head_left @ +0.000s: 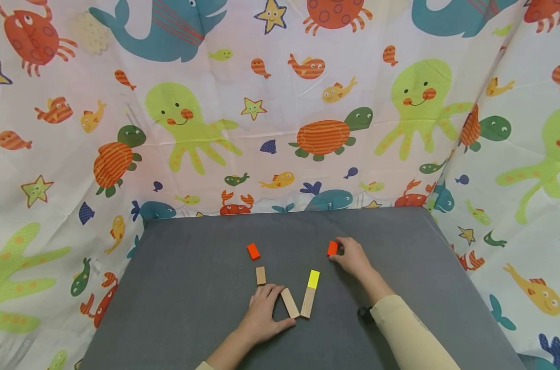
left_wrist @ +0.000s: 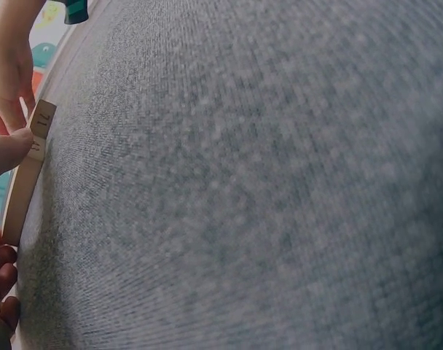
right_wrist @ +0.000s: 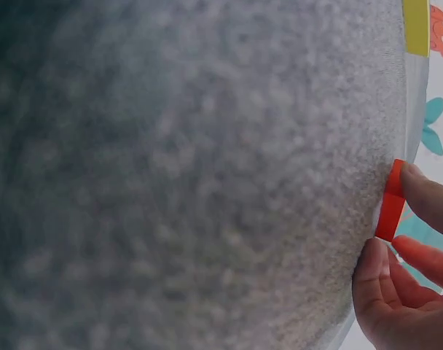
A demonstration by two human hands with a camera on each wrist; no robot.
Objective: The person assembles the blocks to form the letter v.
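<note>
On the grey table, my left hand (head_left: 263, 314) holds a plain wooden block (head_left: 290, 303) by its two ends, thumb at the near end and fingertips at the far end. The left wrist view shows the thumb (left_wrist: 9, 153) beside dark markings on the wood. A second plain wooden block (head_left: 308, 303) stretches away from that near end, with a yellow block (head_left: 313, 279) at its far end. Farther back to the right, my right hand (head_left: 354, 259) pinches a red-orange block (right_wrist: 393, 200) between thumb and fingers, low over the cloth.
Another red-orange block (head_left: 253, 251) lies toward the back left. A short wooden block (head_left: 260, 275) lies just beyond the left hand's fingers. Patterned curtains (head_left: 271, 154) with sea animals hang behind and beside the grey table (head_left: 192, 267).
</note>
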